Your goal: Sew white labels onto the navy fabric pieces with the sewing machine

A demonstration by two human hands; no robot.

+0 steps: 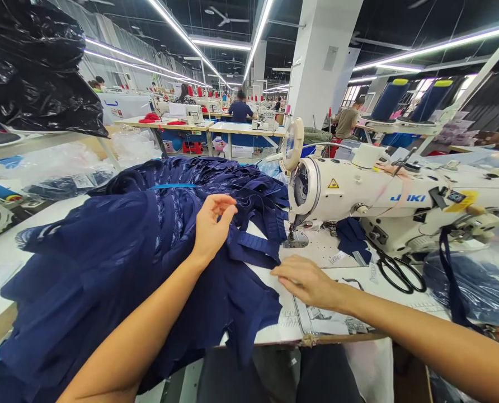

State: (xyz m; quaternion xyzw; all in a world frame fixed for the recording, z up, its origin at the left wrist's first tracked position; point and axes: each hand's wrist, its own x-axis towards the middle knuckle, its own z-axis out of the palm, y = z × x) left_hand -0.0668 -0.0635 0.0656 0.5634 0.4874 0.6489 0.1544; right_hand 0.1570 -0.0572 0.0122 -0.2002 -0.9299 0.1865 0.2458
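My left hand is raised over a large heap of navy fabric pieces, its fingers loosely curled and the thumb apart, with nothing visible between them. My right hand lies low over the table in front of the sewing machine, fingers stretched to the left. Its fingertips are close beside the end of a navy fabric band; whether they touch it is unclear. This band lies left of the machine's needle area. More navy cloth spreads toward the table's front edge.
Black scissors and a navy scrap lie right of the needle area. A plastic-wrapped bundle is at far right, a black plastic bag at upper left. Navy thread cones stand behind. Other people work farther back.
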